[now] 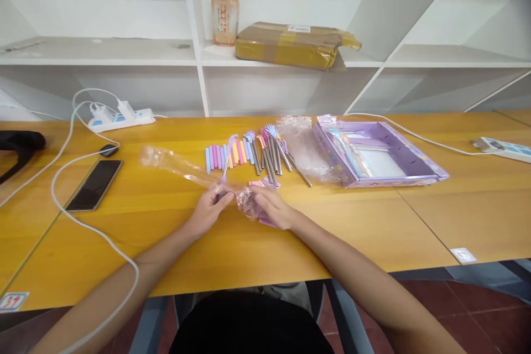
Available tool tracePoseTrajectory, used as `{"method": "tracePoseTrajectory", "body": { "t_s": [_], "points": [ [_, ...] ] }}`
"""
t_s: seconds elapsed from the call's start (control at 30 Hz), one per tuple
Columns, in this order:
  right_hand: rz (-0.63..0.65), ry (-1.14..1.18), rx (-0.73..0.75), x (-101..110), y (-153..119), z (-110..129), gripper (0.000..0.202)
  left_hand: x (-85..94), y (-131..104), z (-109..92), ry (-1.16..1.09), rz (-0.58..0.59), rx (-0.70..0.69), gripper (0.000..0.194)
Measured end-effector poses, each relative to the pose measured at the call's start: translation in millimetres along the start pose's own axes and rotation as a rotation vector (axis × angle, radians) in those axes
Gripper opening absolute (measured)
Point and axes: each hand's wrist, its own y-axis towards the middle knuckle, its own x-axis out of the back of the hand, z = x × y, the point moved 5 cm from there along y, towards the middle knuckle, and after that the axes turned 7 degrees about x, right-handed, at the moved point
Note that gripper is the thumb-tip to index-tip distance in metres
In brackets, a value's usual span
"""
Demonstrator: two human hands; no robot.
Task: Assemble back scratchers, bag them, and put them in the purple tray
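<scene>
My left hand (pixel 208 209) is closed around the lower end of a purple-headed back scratcher (pixel 226 161) with a metal rod, which points up and away from me. In my right hand (pixel 271 206) is the bunched end of a clear plastic bag (pixel 182 167), its long part stretching left behind my left hand. Purple and pink cards (pixel 267 223) lie partly hidden by my right hand. Just beyond my hands is a row of coloured handles (pixel 215 157) in blue, pink, purple and yellow. Beside them lies a pile of back scratchers (pixel 271 149) with metal rods and coloured claw heads.
A purple box (pixel 398 181) at the right holds bagged items, with crumpled clear plastic (pixel 307 149) against it. To the left are a phone (pixel 95 185), a white cable (pixel 95 232) and a power strip (pixel 124 119). A bottle (pixel 224 11) and taped parcel (pixel 290 44) stand on the shelf.
</scene>
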Motion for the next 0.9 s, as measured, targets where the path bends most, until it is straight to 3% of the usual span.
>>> {"method": "tracePoseTrajectory", "body": {
  "t_s": [0.07,0.13,0.23,0.37,0.47,0.57,0.63,0.73,0.9],
  "points": [
    [-0.132,0.140,-0.040,5.8,1.7,-4.8,0.070,0.6,-1.1,-1.1,0.011,0.012,0.002,0.036],
    [-0.218,0.222,-0.083,11.2,4.1,-10.0,0.066,-2.1,-3.5,-5.4,0.050,0.063,-0.029,0.036],
    [-0.188,0.202,-0.129,9.1,7.4,-13.1,0.053,-13.7,-9.9,-11.7,0.133,0.199,-0.069,0.033],
    [-0.156,0.061,-0.100,3.5,9.1,-8.1,0.043,-30.0,-18.4,-11.6,0.191,0.332,-0.020,0.030],
    [-0.305,0.020,-0.052,16.7,8.7,-2.6,0.040,-28.0,-18.0,-14.8,0.139,0.264,-0.073,0.028],
    [-0.536,0.218,-0.027,42.3,4.6,0.7,0.035,-12.4,-11.6,-14.6,0.010,0.087,-0.087,0.030],
    [-0.622,0.356,-0.037,56.3,0.6,3.3,0.034,1.6,-6.4,-9.9,-0.100,-0.058,-0.032,0.037],
    [-0.537,0.423,-0.096,60.4,-4.2,10.6,0.035,19.8,-1.2,-5.0,-0.283,-0.250,0.007,0.043],
    [-0.122,0.361,-0.238,30.9,-12.7,16.4,0.041,31.3,3.7,-11.2,-0.499,-0.336,-0.034,0.042]
  ]
}}
